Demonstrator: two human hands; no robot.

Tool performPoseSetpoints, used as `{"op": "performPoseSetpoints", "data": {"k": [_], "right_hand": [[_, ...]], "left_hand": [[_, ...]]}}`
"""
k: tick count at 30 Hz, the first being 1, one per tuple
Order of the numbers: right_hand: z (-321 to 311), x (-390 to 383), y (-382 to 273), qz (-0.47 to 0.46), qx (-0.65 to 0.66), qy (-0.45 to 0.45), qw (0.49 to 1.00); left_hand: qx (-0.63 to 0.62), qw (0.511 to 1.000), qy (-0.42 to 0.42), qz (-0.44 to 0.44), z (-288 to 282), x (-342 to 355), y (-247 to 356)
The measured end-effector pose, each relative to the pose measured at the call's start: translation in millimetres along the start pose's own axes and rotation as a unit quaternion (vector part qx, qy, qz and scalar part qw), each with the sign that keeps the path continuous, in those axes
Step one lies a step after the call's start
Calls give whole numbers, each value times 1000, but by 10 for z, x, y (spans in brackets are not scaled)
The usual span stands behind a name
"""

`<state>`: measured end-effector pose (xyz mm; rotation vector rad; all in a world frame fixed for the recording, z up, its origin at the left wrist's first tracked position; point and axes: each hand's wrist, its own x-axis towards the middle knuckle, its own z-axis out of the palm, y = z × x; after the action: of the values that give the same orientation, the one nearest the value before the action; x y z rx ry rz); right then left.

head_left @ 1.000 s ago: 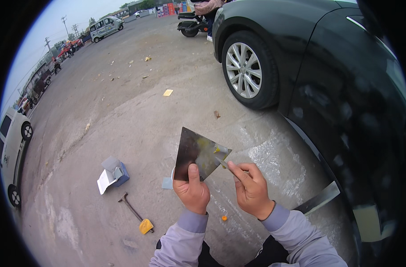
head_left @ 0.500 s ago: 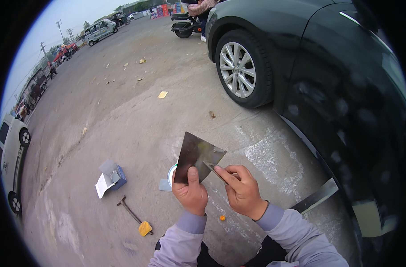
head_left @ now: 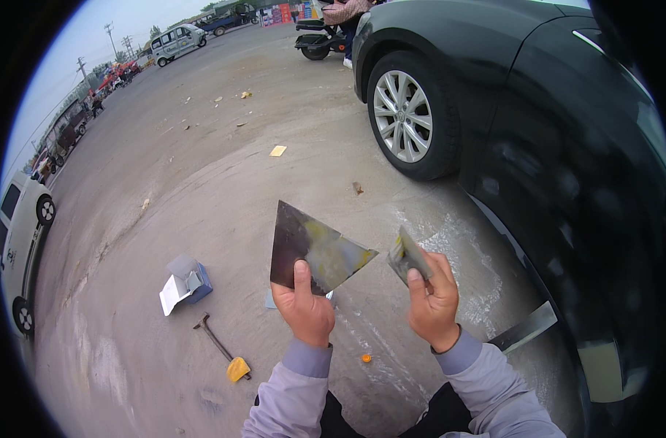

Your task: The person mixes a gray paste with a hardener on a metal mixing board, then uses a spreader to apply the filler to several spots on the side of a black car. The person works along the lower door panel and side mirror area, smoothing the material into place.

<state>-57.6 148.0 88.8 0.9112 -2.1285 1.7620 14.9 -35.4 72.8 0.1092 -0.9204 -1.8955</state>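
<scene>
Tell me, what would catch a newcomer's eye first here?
Probably the dark, yellow-smeared plate in the person's left grip, at the centre, with a smaller grey flat piece just apart from it in the right grip. Then the big black car filling the right side, its silver-spoked wheel above the hands.

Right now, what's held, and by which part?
Left hand: the metal plate, near its lower edge, thumb on its face. Right hand: the small scraper, by its lower end.

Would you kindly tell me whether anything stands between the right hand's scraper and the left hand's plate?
Nothing visible does: the scraper and the dark plate are apart, with only open space between them.
</scene>
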Motion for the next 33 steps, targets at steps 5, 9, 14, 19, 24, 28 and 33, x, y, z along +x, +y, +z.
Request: {"op": "performPoseSetpoints", "data": {"k": [5, 9, 14, 19, 24, 28, 33], "right_hand": [[-103, 89, 78, 140, 321, -98, 932], [-188, 218, -8, 18, 59, -251, 966], [-53, 155, -181, -64, -106, -106, 987], [143, -49, -262, -193, -172, -174, 950], [123, -56, -301, -144, -129, -30, 981], [135, -51, -333, -187, -113, -161, 963], [116, -65, -298, -189, -141, -69, 969]], "left_hand": [[-46, 964, -31, -262, -119, 59, 19], [-108, 968, 31, -224, -212, 179, 114], [-83, 995, 27, -41, 12, -18, 75], [90, 995, -34, -21, 110, -262, 7], [96, 995, -5, 17, 125, -268, 75], [105, 994, -10, 17, 132, -304, 100], [90, 996, 17, 11, 91, -355, 76]]}}
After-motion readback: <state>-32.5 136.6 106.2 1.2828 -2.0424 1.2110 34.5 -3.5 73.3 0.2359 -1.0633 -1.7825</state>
